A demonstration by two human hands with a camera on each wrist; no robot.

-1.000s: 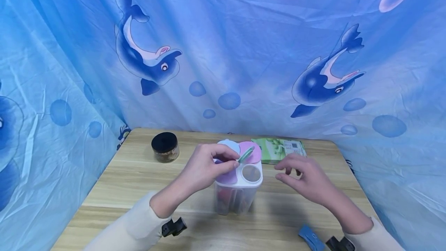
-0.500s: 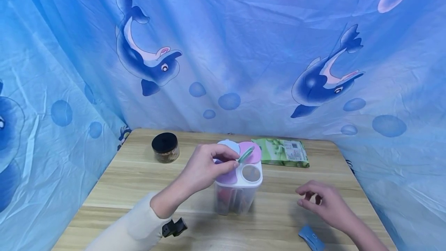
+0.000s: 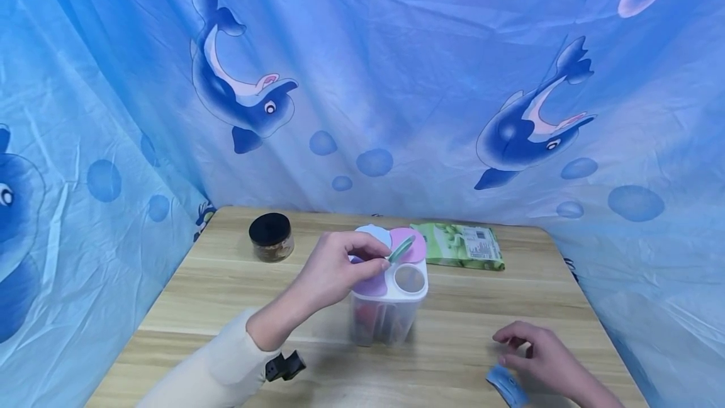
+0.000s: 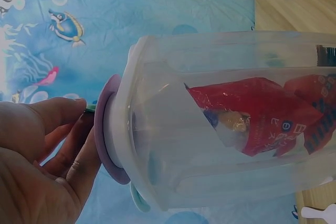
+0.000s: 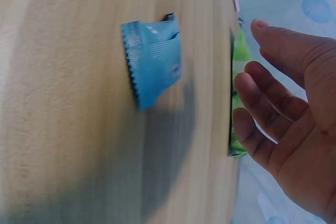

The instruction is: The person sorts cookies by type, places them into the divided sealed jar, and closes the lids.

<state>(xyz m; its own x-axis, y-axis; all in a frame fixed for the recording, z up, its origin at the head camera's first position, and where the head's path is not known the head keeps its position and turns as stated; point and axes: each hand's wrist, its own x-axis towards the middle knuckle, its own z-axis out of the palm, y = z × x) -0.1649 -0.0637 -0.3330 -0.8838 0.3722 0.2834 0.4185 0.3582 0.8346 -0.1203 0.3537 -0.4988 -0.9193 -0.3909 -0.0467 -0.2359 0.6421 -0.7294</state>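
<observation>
A clear storage container [image 3: 391, 323] with a white top stands mid-table. Purple [image 3: 369, 286], pink [image 3: 416, 247] and light blue [image 3: 372, 231] lids cover parts of its top, and one round opening [image 3: 409, 278] is uncovered. Between thumb and fingers, my left hand [image 3: 345, 266] pinches a green lid [image 3: 402, 248], tilted on edge above that top. Through the wall, the left wrist view shows red snack packets [image 4: 257, 114] inside. My right hand [image 3: 535, 354] hovers with loosely curved, empty fingers close above a small blue packet [image 5: 152, 56] on the table.
At the back left is a jar [image 3: 270, 241] with a black lid. A green printed bag [image 3: 464, 245] lies behind the container, to its right. The wooden table [image 3: 226, 294] backs onto a blue dolphin curtain [image 3: 362, 93].
My right hand has come down and rightward, from beside the container to the blue packet. The left hand keeps its hold on the green lid in the same place.
</observation>
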